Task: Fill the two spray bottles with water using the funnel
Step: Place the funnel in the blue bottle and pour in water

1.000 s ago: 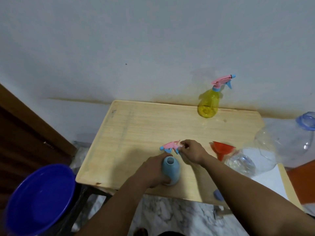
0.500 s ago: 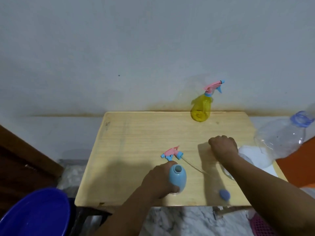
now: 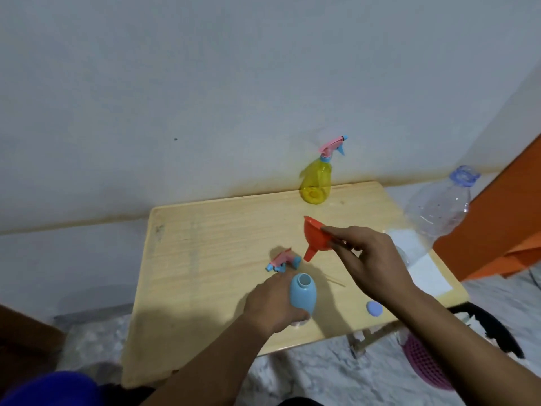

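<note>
1. Right hand [image 3: 369, 259] now pinches the orange funnel [image 3: 317, 237] by its rim and holds it in the air, spout tilted down and left. Half a second back that same hand was fisted low on the table, no funnel showing; a second back the funnel sat on the table just right of it. So: funnel picked up and lifted.
2. Left hand [image 3: 275, 306] is wrapped round the blue spray bottle [image 3: 303, 293] as before, steadying it upright on the wooden table [image 3: 205, 259]. Bottle neck is open and faces up.
3. Funnel spout hangs just beyond and right of the bottle mouth, near but apart. My reading: seating the spout in the neck is the step in hand; no water poured yet.
4. Detached pink-and-blue trigger head [image 3: 282, 260] lies on the table just beyond the left hand, its thin dip tube trailing toward the right hand.
5. Yellow spray bottle [image 3: 317, 180], trigger head on, stands well beyond the right hand by the wall. Not yet opened.
6. Large clear water bottle [image 3: 439, 206] lies right of the right hand, blue neck ring, uncapped as far as I can tell. Small blue cap [image 3: 374, 309] rests under the right forearm.
7. Writing: none readable on any bottle or funnel. A white sheet [image 3: 424, 273] beneath the big bottle looks blank.
</note>
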